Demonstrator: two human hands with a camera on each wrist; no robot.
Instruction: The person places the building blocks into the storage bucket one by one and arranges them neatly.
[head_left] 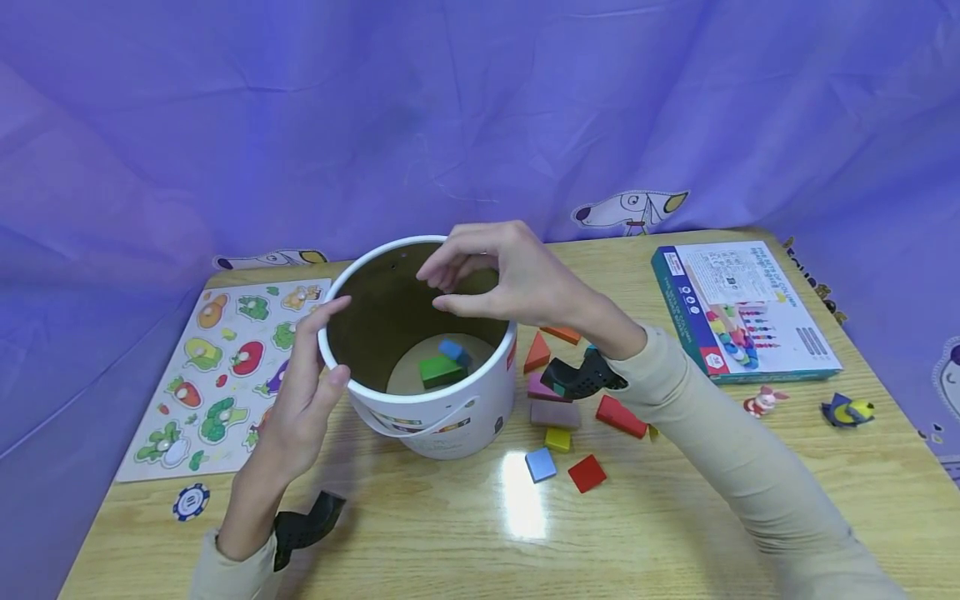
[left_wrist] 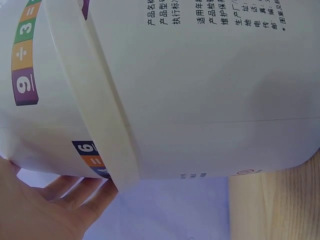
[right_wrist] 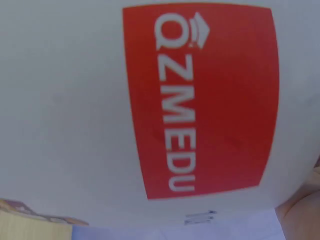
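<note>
A white bucket [head_left: 491, 417] with a pale handle stands upright on the table. On its floor lie a green block [head_left: 441, 371] and a blue block [head_left: 453, 351]. My left hand [head_left: 300, 400] is against the bucket's left side, its fingers fairly straight and the index fingertip at the rim. Those fingers also show beside the white handle [left_wrist: 102, 95] in the left wrist view. Over the bucket's opening, my right hand [head_left: 502, 271] has bent fingers, with a gap to the thumb and nothing visible between them. A red label [right_wrist: 230, 100] on the bucket fills the right wrist view.
Right of the bucket are several loose blocks, among them a light-blue block [head_left: 541, 465], a red square block [head_left: 587, 473] and a yellow block [head_left: 557, 439]. A vegetable puzzle board [head_left: 176, 333], a poker chip [head_left: 191, 502], a boxed toy [head_left: 750, 308] and a pig figurine [head_left: 765, 402] lie around.
</note>
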